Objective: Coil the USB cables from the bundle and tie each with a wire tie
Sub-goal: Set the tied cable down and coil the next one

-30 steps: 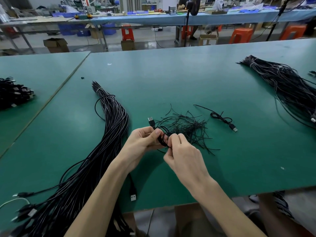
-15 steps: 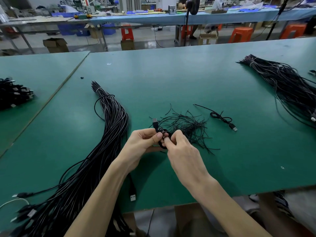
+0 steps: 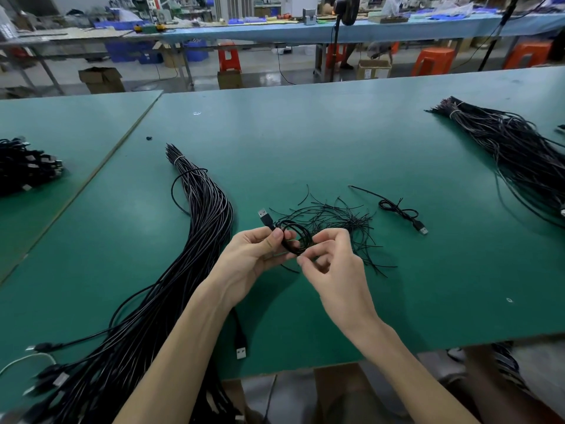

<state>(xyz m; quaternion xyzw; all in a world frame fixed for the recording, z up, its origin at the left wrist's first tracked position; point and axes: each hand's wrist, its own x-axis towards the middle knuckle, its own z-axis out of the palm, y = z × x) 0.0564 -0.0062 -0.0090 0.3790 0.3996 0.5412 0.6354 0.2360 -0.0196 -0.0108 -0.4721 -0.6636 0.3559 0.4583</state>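
Observation:
My left hand [image 3: 253, 252] pinches a small coil of black USB cable [image 3: 294, 237] between thumb and fingers, its USB plug [image 3: 264, 218] sticking up to the left. My right hand [image 3: 331, 264] touches the coil's right side with curled fingers; whether it pinches a wire tie there is too small to tell. Just behind the hands lies a loose pile of black wire ties [image 3: 336, 221]. The long bundle of black USB cables [image 3: 189, 246] runs from the table's middle left down past the near edge. One coiled, tied cable [image 3: 400, 209] lies to the right.
A second bundle of cables [image 3: 513, 148] lies at the far right of the green table [image 3: 305, 142]. More black cables [image 3: 24, 166] are heaped on the neighbouring table at left. A loose USB plug [image 3: 241, 351] rests near the front edge under my left forearm.
The coil now shows as an open loop between my hands, with its plug tilted further left. My right hand has loosened from the tight pinch and dropped slightly.

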